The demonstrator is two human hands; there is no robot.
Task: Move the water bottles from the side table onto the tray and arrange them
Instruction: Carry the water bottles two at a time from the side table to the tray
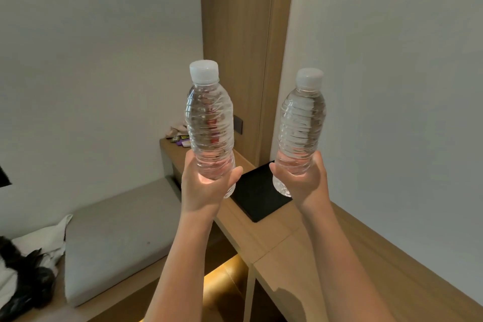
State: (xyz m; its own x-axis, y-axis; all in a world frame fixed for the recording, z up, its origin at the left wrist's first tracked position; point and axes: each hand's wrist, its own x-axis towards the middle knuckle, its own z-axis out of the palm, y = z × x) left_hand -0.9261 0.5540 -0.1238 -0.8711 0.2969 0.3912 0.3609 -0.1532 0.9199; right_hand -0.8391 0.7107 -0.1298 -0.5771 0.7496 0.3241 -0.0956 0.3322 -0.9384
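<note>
The left grip [206, 188], a bare hand, is curled round the lower part of the left bottle [210, 123], thumb on the inner side and fingers wrapped behind, showing through the clear plastic; the right grip [304, 183] is wrapped the same way round the lower part of the right bottle [302, 123]. Each holds its bottle low, which leaves the shoulder and white cap free and takes the weight of the water from near the base.

Both bottles stand close to upright, caps up, side by side but apart, raised in the air and touching nothing but the hands. They look full and capped; the thin ribbed walls would likely dent under a hard squeeze, so a broad wrap suits them better than a fingertip pinch.

Below and between the hands lies the black tray [257, 198], flat on the wooden surface [300, 251] that runs along the wall; in this view the right bottle's base overlaps the tray's right side and the left bottle's base hangs just left of it; neither is set down yet. I judge the step in hand to be the carry, with lowering onto the tray to come; held upright, each can go straight down on its base.

Farther out, small packets [180, 138] sit at the surface's far end; a grey cushioned bench [117, 230] lies to the left; dark and white clothing [26, 269] is heaped by its near end.
</note>
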